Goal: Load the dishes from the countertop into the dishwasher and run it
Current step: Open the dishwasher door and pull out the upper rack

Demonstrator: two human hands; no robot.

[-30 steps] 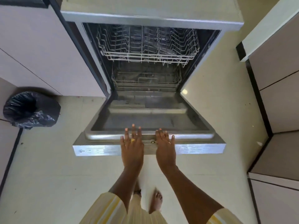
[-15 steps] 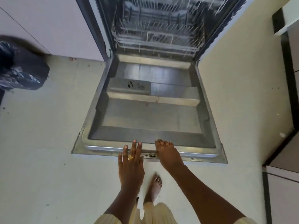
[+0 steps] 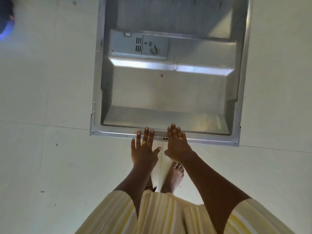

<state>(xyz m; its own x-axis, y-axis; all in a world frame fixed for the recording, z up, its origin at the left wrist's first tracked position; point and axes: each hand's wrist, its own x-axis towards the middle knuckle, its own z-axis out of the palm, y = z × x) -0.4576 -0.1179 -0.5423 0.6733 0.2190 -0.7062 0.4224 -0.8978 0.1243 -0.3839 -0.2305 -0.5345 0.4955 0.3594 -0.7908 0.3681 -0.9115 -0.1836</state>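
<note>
Dishwasher door lower; bare foot nearby

One dishwasher door at twelve o'clock, one detergent dispenser, two hands — left hand, right hand — one bare foot

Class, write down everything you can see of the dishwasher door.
The door lies open, inner side up, roughly level above the floor. It looks like grey stamped metal with a recessed panel. A plastic dispenser with vents and a round cap sits toward its left. The left hand and right hand rest straight fingers on its near edge, either side of a small latch.
</note>
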